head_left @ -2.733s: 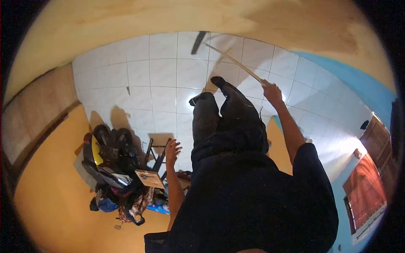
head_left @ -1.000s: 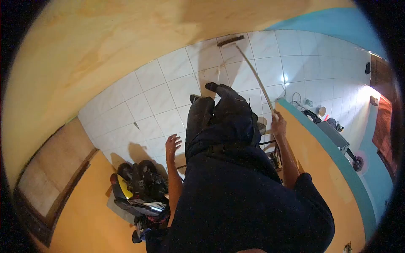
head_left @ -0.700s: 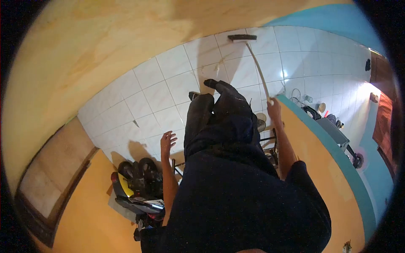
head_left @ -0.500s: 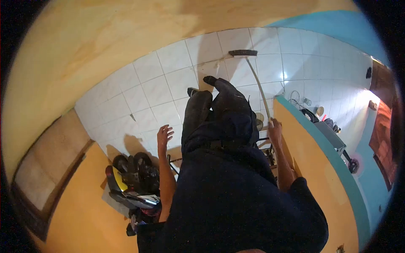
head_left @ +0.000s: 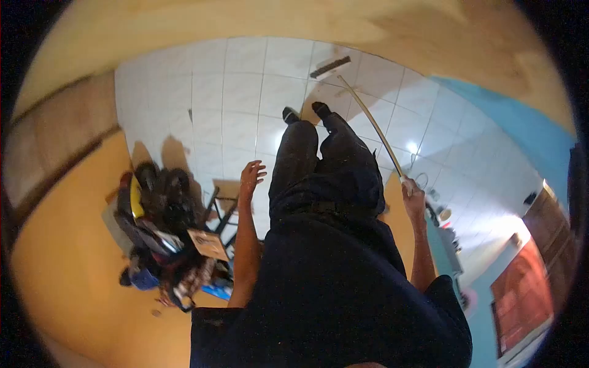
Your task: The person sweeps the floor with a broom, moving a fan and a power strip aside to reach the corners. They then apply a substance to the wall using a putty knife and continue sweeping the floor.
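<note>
My right hand (head_left: pixel 413 190) is wrapped around the upper end of a broom's long pale handle (head_left: pixel 375 127). The handle slants away to the dark-bristled broom head (head_left: pixel 330 67), which rests tilted on the white tiled floor (head_left: pixel 242 92) beyond my feet. Out to the side hangs my left hand (head_left: pixel 251 176), fingers loosely bent and apart, with nothing in it. Below that hand is a small dark-framed stool or chair (head_left: pixel 215 202), not touched.
At left, a heap of belongings with a dark and yellow item (head_left: pixel 136 199) and a cardboard piece (head_left: pixel 207 244) stands by the orange wall (head_left: pixel 67 257). A teal-topped low partition (head_left: pixel 445 245) is close on my right. A yellowish wall (head_left: pixel 245 18) bounds the floor ahead.
The broom head has swung left and tilted, with the handle now slanting more. My view has turned, bringing the heap and stool further into sight. My right hand keeps its hold.
</note>
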A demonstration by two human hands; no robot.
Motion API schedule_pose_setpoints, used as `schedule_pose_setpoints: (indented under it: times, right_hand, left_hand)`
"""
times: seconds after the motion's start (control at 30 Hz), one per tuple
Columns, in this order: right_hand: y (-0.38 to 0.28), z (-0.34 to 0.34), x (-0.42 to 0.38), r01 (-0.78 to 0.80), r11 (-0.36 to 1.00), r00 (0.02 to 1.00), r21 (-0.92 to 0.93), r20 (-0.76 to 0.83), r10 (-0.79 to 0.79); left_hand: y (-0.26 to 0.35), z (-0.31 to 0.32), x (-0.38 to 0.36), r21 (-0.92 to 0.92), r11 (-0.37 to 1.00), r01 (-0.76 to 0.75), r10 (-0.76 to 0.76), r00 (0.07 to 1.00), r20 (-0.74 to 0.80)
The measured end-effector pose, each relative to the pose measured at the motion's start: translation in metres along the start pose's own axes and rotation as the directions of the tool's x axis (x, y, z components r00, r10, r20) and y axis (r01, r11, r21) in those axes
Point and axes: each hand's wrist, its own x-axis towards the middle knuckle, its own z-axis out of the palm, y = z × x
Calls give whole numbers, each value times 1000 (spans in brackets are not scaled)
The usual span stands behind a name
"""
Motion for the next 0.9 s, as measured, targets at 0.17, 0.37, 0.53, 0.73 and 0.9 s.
schedule_pose_setpoints:
  times: [0.17,0.37,0.53,0.73,0.9]
  right_hand:
    - [-69,-14,125,-60,972,933,-229,332,136]
    - [-111,73,226,522,843,812,-130,379,-444]
    - [-127,104,236,583,759,736,-288,583,-344]
    - [-47,47,186,603,702,748,-378,574,-334]
    - [4,-33,148,575,690,748,-438,623,-228]
  left_hand:
    - [-37,28,-34,-204,979,20,-52,987,-153]
    - [-150,90,-102,-595,799,84,-266,938,-224]
    - [-246,182,-144,-832,553,44,-446,859,-251]
    - [-281,296,-177,-938,329,111,-569,816,-104]
    - [-314,391,-179,-964,263,34,-537,835,-117]
